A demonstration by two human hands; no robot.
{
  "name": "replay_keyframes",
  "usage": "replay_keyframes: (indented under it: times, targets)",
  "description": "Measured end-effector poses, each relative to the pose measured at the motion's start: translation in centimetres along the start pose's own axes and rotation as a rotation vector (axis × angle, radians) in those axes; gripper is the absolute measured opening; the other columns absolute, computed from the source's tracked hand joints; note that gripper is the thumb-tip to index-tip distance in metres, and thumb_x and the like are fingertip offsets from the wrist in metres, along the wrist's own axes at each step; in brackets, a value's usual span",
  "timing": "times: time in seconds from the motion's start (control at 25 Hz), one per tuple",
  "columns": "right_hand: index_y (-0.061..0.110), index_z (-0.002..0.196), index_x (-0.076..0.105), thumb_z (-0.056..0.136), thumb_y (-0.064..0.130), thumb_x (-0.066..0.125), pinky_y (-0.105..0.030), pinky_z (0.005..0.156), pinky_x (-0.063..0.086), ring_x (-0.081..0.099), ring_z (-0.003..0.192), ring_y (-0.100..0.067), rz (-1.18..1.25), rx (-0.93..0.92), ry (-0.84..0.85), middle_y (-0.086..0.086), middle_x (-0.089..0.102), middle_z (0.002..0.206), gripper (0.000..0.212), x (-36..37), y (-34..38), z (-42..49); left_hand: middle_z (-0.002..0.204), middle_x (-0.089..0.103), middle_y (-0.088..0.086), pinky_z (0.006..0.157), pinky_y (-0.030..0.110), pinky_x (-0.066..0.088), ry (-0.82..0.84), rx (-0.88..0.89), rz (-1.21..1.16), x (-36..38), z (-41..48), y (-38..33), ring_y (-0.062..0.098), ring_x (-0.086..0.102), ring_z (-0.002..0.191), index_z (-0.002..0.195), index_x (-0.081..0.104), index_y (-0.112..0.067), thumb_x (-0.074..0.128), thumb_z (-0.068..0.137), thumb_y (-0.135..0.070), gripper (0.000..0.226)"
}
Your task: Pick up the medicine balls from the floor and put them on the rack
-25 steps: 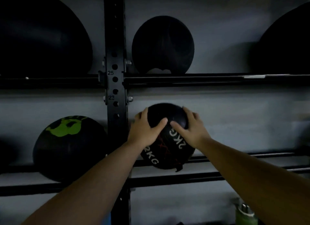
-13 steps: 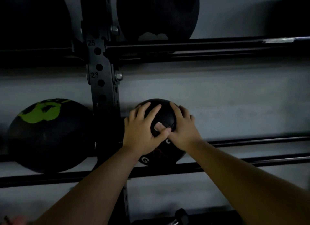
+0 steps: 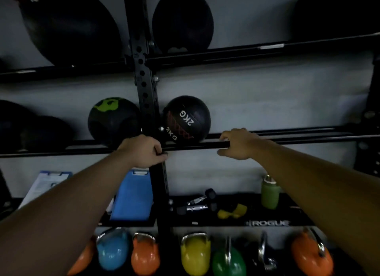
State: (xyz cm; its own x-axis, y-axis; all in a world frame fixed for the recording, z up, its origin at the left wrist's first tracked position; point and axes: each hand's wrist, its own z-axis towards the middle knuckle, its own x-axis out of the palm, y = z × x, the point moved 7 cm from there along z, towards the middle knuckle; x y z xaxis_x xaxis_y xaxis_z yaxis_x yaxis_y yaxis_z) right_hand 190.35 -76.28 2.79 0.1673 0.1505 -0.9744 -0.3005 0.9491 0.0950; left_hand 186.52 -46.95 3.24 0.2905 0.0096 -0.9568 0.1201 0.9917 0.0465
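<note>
Hands both rest on the rack, neither on a ball. The left hand (image 3: 144,151) is clenched around the black metal front rail (image 3: 195,145) of the middle shelf, where the rail meets the black perforated steel upright (image 3: 144,86). The right hand (image 3: 239,144) hooks its fingers over the same rail further right, thumb beneath.

The black leather medicine ball (image 3: 188,118), marked 2KG in white with red stitching, sits on the rails between the two hands, just right of the upright and clear of both hands. A black ball with green print (image 3: 113,119) sits left of the upright.

Above is a dark oval ball (image 3: 183,20) on the upper shelf. Below are a blue clipboard (image 3: 131,195), two dumbbells (image 3: 197,203), a green bottle (image 3: 270,194) and a row of coloured kettlebells (image 3: 195,253).
</note>
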Motion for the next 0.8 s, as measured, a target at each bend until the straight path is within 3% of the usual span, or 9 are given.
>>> replay_keyframes:
  times: [0.12,0.2,0.52,0.68,0.8]
  targets:
    - [0.033,0.148,0.048,0.089,0.066,0.064,-0.043,0.106,0.045,0.047,0.136,-0.029,0.043,0.005,0.019,-0.002,0.053,0.149,0.070,-0.3,-0.3,-6.2,0.086,0.066,-0.029,0.087,0.033,0.056,0.024,0.025,0.022,-1.3,-4.1,-2.6,0.006,0.067,0.097,0.091,0.074,-0.041,0.063,0.084,-0.072,0.033]
    - [0.033,0.151,0.045,0.089,0.065,0.064,-0.041,0.105,0.044,0.044,0.138,-0.028,0.031,0.024,0.049,-0.002,0.050,0.151,0.072,-0.3,-0.2,-10.2,0.088,0.066,-0.028,0.085,0.033,0.056,0.035,0.071,0.019,-2.3,-6.1,-4.8,0.007,0.067,0.095,0.092,0.075,-0.039,0.064,0.085,-0.071,0.034]
    - [0.032,0.152,0.042,0.089,0.062,0.066,-0.038,0.097,0.049,0.057,0.124,-0.028,0.026,0.239,0.015,-0.004,0.051,0.149,0.073,-3.2,-0.6,-24.7,0.113,0.068,-0.016,0.082,0.030,0.048,0.047,0.258,-0.058,-3.1,-13.5,-10.5,0.009,0.061,0.100,0.125,0.067,-0.037,0.065,0.087,-0.070,0.051]
    - [0.029,0.150,0.047,0.090,0.058,0.067,-0.034,0.095,0.047,0.058,0.126,-0.026,0.017,0.330,-0.073,-0.004,0.059,0.145,0.069,-5.9,2.2,-28.9,0.105,0.071,-0.017,0.085,0.030,0.050,0.065,0.319,-0.108,-2.8,-17.9,-10.1,0.013,0.064,0.107,0.112,0.070,-0.038,0.066,0.085,-0.070,0.042]
    - [0.032,0.146,0.050,0.090,0.063,0.063,-0.034,0.088,0.045,0.056,0.127,-0.027,-0.062,0.346,-0.022,-0.001,0.060,0.142,0.066,-3.8,7.6,-31.5,0.108,0.070,-0.017,0.078,0.032,0.044,0.054,0.403,-0.050,-1.9,-21.8,-8.6,0.015,0.064,0.108,0.105,0.070,-0.040,0.061,0.083,-0.076,0.043]
